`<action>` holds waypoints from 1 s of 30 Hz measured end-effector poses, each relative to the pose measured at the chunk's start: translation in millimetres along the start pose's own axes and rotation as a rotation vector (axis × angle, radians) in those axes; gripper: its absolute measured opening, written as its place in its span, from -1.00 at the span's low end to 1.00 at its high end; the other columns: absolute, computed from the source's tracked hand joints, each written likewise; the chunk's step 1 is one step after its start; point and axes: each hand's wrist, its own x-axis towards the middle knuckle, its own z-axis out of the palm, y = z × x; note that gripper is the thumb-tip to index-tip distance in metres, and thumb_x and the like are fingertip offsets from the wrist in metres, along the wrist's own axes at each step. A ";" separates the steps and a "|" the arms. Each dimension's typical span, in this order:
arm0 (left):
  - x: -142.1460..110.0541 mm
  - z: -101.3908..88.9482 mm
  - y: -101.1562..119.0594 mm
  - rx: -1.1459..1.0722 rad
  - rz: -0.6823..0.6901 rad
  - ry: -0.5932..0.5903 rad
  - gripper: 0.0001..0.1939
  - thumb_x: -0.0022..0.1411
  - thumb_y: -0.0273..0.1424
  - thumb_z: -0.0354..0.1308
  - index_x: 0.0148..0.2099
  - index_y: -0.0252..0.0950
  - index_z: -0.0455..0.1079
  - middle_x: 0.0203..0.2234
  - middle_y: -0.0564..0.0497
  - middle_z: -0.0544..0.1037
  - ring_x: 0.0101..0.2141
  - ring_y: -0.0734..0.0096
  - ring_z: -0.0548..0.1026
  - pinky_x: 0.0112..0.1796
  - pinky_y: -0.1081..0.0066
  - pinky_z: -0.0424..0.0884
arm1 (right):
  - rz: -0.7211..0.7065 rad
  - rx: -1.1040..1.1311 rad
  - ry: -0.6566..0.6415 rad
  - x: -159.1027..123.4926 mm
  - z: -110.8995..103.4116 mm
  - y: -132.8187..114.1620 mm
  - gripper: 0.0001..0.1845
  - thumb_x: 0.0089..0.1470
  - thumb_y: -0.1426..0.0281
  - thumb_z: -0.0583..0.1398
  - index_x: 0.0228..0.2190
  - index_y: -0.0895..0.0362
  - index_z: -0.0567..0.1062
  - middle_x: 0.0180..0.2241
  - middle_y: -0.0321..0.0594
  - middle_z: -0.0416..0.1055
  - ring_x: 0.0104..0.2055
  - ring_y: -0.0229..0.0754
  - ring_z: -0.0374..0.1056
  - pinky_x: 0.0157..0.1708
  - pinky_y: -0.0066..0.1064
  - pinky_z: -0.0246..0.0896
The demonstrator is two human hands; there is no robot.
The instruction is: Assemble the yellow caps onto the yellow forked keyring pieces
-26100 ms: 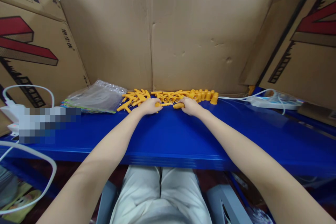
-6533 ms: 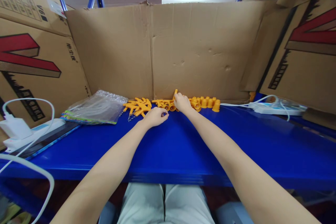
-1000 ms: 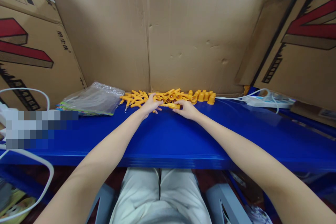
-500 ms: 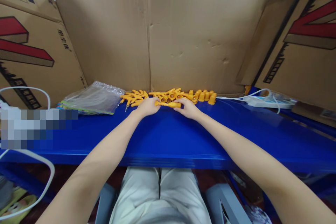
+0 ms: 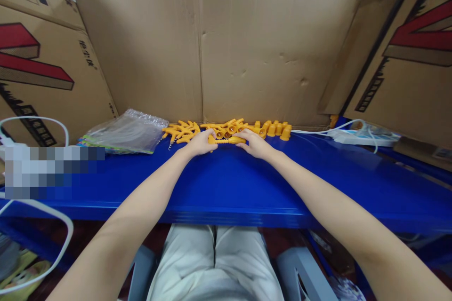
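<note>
Head camera looks down at a blue table. Both arms reach far out to its back edge. The left hand is curled shut around one end of a small orange plastic piece. The right hand pinches the other end of the same piece with its fingers. The piece lies sideways between the two hands, just above the table. Right behind it sits a pile of orange plastic parts, up against a big cardboard wall. A clear plastic bag lies to the left of the pile. A white power strip lies far to the right.
</note>
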 end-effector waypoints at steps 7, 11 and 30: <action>3.1 0.8 -4.8 0.040 0.038 -0.023 -0.85 -0.03 -0.40 0.15 -0.31 -0.25 0.34 -0.65 0.18 0.32 -0.57 0.47 0.31 -0.47 0.48 0.17 | 0.019 0.054 -0.058 -0.5 -1.3 -2.9 -0.67 0.06 0.46 0.22 -0.09 0.13 0.52 -0.15 -0.06 0.46 -0.07 -0.05 0.39 0.06 -0.08 0.23; 3.7 -0.4 -5.6 0.100 0.038 -0.031 -0.83 -0.04 -0.40 0.15 -0.30 -0.23 0.35 -0.63 0.16 0.36 -0.55 0.43 0.34 -0.45 0.46 0.18 | 0.083 0.165 -0.063 -1.4 1.8 2.2 -0.61 0.02 0.44 0.25 -0.06 0.12 0.44 -0.04 -0.05 0.43 0.01 -0.05 0.37 0.06 -0.09 0.25; 3.4 -4.1 -2.2 0.070 -0.006 -0.019 -0.80 -0.03 -0.42 0.15 -0.27 -0.24 0.32 -0.63 0.17 0.37 -0.58 0.45 0.34 -0.45 0.46 0.19 | 0.684 0.692 -0.122 0.9 -13.1 -20.3 -0.37 0.19 -0.11 -0.04 -0.51 0.16 0.41 -0.64 -0.13 0.44 -0.78 -0.30 0.23 -0.77 -0.45 0.07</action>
